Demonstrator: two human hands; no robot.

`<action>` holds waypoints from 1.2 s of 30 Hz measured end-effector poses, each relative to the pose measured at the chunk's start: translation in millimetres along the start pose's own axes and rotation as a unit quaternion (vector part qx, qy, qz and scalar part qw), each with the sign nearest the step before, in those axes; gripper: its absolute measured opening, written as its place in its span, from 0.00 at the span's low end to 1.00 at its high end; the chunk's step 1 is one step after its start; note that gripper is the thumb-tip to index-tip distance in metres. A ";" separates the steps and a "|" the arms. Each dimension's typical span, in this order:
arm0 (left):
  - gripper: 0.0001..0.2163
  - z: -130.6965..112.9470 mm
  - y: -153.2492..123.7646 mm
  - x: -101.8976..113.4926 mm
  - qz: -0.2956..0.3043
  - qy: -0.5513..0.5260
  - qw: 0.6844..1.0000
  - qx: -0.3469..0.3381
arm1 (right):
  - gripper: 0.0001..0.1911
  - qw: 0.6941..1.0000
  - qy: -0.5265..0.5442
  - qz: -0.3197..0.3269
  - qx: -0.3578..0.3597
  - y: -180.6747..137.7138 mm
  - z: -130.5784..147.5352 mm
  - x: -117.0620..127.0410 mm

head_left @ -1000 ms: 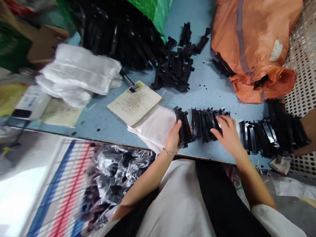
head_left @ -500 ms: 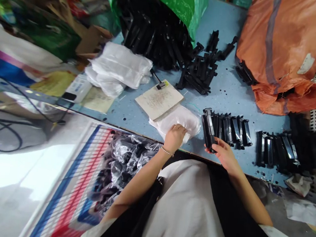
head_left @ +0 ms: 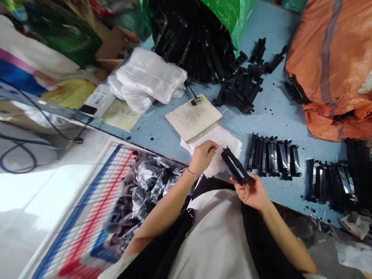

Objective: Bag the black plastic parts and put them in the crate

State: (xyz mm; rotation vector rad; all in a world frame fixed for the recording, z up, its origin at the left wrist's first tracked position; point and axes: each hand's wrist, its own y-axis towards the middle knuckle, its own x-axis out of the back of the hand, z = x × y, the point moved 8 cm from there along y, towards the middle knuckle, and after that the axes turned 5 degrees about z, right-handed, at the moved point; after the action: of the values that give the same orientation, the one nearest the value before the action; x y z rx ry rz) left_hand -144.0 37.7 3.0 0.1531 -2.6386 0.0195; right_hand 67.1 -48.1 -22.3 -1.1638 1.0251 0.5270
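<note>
My right hand (head_left: 253, 192) is closed round a small stack of black plastic parts (head_left: 235, 165), lifted off the blue table (head_left: 267, 114) near its front edge. My left hand (head_left: 203, 155) pinches the top clear plastic bag of a white pile (head_left: 225, 142) just left of the held parts. A row of the same black parts (head_left: 274, 156) stands on edge to the right, with a second row (head_left: 329, 182) further right.
A notepad (head_left: 194, 116) lies behind the bag pile. An open green sack full of black parts (head_left: 190, 30), a loose heap (head_left: 244, 81), an orange sack (head_left: 338, 62) and folded white bags (head_left: 148, 81) fill the back. A bag of packed parts (head_left: 148, 188) sits below the table.
My right hand pulled a few black parts off the left end of the row and lifted them toward me. My left hand left the row and took hold of the top bag.
</note>
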 end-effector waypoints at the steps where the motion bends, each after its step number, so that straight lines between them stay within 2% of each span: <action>1: 0.10 -7.6 -1.5 0.2 0.008 0.067 0.997 -0.049 | 0.22 1.000 0.008 0.013 -0.005 1.2 -0.6 1.4; 3: 0.15 -17.9 -6.1 -4.5 0.035 0.182 0.976 -0.116 | 0.25 0.998 0.024 0.046 -0.017 3.2 -1.6 0.3; 5: 0.19 -23.4 -11.1 -9.0 0.046 0.237 0.960 -0.143 | 0.29 0.995 0.047 0.078 -0.044 6.0 -4.9 -5.9; 8: 0.24 -34.7 -21.8 -13.6 0.027 0.237 0.954 -0.183 | 0.30 0.988 0.093 0.115 -0.056 14.4 -5.7 -20.4; 11: 0.29 -43.5 -34.5 -16.6 0.011 0.216 0.952 -0.217 | 0.29 0.980 0.142 0.142 0.003 24.4 6.1 -33.0; 13: 0.33 -46.0 -40.3 -15.7 0.003 0.208 0.953 -0.220 | 0.29 0.979 0.137 0.149 0.027 28.9 12.1 -37.9; 15: 0.34 -49.3 -44.4 -12.1 -0.008 0.200 0.956 -0.214 | 0.29 0.987 0.088 0.135 0.017 32.7 11.7 -38.3; 17: 0.35 -57.0 -48.9 -10.0 -0.007 0.190 0.957 -0.219 | 0.27 0.996 0.009 0.091 0.013 36.0 10.9 -32.2; 21: 0.33 -77.7 -62.4 -14.5 0.037 0.181 0.948 -0.258 | 0.15 0.984 -0.141 -0.027 0.103 34.1 24.4 -13.9; 22: 0.34 -80.6 -65.5 -15.7 0.049 0.181 0.945 -0.268 | 0.15 0.984 -0.147 -0.027 0.102 32.9 23.6 -13.5; 24: 0.34 -80.7 -68.3 -14.6 0.058 0.179 0.942 -0.278 | 0.19 0.992 -0.107 0.021 0.059 30.8 14.6 -19.1; 27: 0.34 -67.7 -59.9 -0.6 0.018 0.172 0.953 -0.250 | 0.28 0.993 -0.011 0.119 0.000 24.2 2.5 -34.0; 29: 0.34 -58.1 -51.1 9.2 -0.008 0.166 0.960 -0.224 | 0.29 0.989 0.016 0.150 -0.013 21.0 -1.7 -39.3; 31: 0.34 -55.8 -46.0 14.0 -0.020 0.163 0.963 -0.215 | 0.29 0.987 0.017 0.157 -0.040 20.8 -8.0 -41.3; 33: 0.34 -63.4 -48.9 13.6 -0.033 0.168 0.957 -0.234 | 0.28 0.987 0.010 0.150 -0.059 23.4 -11.7 -41.9; 36: 0.34 -83.7 -68.2 -4.9 0.005 0.167 0.939 -0.299 | 0.26 0.993 -0.038 0.113 -0.024 31.0 -4.7 -40.5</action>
State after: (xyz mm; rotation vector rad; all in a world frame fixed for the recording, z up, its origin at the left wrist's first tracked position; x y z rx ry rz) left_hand -92.2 -26.1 73.2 -0.0691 -2.1902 -0.6842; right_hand 21.6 -35.3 -2.6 -1.0667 1.0891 0.7720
